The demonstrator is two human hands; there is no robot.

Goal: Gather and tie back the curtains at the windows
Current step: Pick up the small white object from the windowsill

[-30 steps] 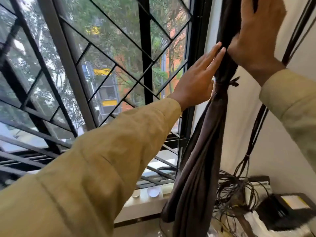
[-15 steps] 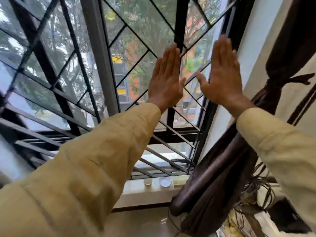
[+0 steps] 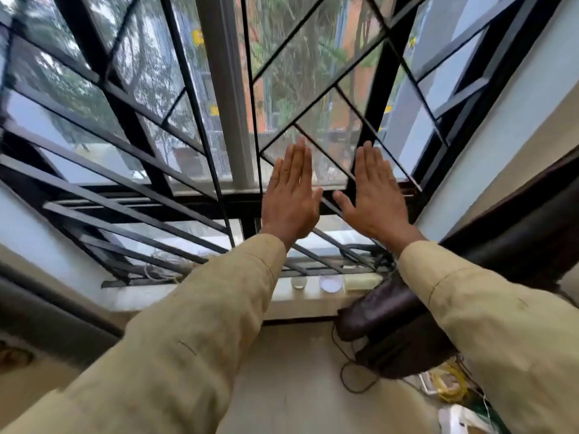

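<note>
The dark brown curtain (image 3: pixel 488 270) hangs bunched at the right side of the window, running from the upper right edge down behind my right sleeve to its lower end near the floor. My left hand (image 3: pixel 289 198) and my right hand (image 3: pixel 371 198) are held up flat side by side in front of the window, palms facing away, fingers straight and close together. Neither hand touches the curtain or holds anything. The window (image 3: pixel 219 120) has a black metal grille with diagonal bars.
On the white sill (image 3: pixel 219 296) stand a small glass cup (image 3: pixel 298 282) and a round white lid (image 3: pixel 330 283). Black cables (image 3: pixel 354 374) trail on the floor under the curtain's end. Yellow wires and clutter (image 3: pixel 448 383) lie at the lower right.
Both hands left the curtain and moved left, in front of the window, flat and empty. The view swung left and down, so the curtain now sits at the right edge.
</note>
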